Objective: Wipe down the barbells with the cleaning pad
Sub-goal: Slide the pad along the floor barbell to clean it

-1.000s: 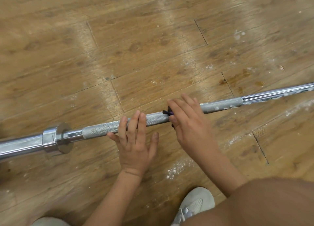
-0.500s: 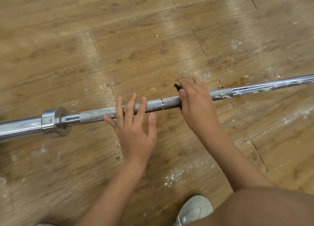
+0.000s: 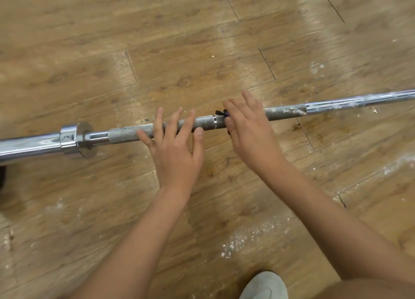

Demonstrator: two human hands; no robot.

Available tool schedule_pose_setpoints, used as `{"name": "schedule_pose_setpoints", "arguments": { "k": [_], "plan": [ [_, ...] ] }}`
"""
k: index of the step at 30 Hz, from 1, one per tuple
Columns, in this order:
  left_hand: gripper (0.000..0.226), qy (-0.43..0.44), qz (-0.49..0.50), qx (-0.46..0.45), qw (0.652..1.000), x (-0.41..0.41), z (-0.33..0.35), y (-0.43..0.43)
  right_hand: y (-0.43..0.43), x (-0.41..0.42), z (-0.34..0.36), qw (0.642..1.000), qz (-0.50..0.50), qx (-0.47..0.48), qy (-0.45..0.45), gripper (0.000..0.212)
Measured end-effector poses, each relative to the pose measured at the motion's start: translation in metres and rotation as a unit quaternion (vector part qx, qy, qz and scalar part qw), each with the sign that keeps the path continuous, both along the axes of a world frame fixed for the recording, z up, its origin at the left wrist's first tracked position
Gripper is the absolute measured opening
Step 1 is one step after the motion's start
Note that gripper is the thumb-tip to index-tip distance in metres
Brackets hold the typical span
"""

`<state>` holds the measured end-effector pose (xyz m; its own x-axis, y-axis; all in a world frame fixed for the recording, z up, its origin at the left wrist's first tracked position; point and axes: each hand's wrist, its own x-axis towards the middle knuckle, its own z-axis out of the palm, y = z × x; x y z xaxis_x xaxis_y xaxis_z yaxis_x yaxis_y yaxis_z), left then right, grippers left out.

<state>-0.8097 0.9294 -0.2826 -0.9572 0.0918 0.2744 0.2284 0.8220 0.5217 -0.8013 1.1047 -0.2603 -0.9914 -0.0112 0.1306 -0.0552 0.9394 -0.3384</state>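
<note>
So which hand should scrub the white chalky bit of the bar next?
Probably the right. The right hand presses the cleaning pad on the barbell, and the white crust lies just past its fingers. The left hand has no pad; its straight fingers only rest on the barbell.

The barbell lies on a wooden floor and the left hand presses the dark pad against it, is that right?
Not quite. In the head view the right hand presses the dark pad against the barbell; the left hand only rests on it, bare. The wooden floor part is correct.
</note>
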Motion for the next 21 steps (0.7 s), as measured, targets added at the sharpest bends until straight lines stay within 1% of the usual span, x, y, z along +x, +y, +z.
{"name": "schedule_pose_setpoints", "arguments": {
  "k": [2, 4, 6, 8, 12, 15, 18, 21],
  "plan": [
    [0.039, -0.003, -0.01, -0.019, 1.0, -0.008, 0.001, -0.001, 0.019, -0.011, 0.002, 1.0, 0.017, 0.016, -0.019, 0.052],
    [0.04, -0.01, -0.013, -0.027, 1.0, -0.015, 0.004, -0.001, 0.035, -0.02, 0.002, 0.999, -0.034, -0.006, -0.025, 0.049],
    [0.043, -0.025, -0.011, -0.038, 0.999, -0.022, 0.007, 0.0, 0.03, -0.022, 0.001, 0.998, -0.065, -0.007, -0.005, 0.047],
    [0.045, -0.032, -0.029, -0.059, 0.997, -0.027, 0.01, 0.003, 0.017, -0.023, -0.004, 0.998, -0.041, 0.032, 0.021, 0.05],
    [0.049, -0.018, -0.122, -0.145, 0.982, -0.036, 0.012, 0.005, 0.034, -0.032, -0.004, 0.992, 0.065, 0.104, 0.033, 0.064],
    [0.054, -0.025, -0.137, -0.189, 0.972, -0.045, 0.014, 0.005, 0.054, -0.04, -0.004, 0.983, 0.125, 0.127, 0.043, 0.066],
    [0.057, -0.033, -0.14, -0.214, 0.966, -0.054, 0.017, 0.007, 0.066, -0.051, -0.006, 0.977, 0.145, 0.149, 0.044, 0.069],
    [0.063, -0.047, -0.157, -0.246, 0.955, -0.063, 0.02, 0.008, 0.065, -0.062, -0.006, 0.98, 0.13, 0.147, 0.03, 0.069]
  ]
}}
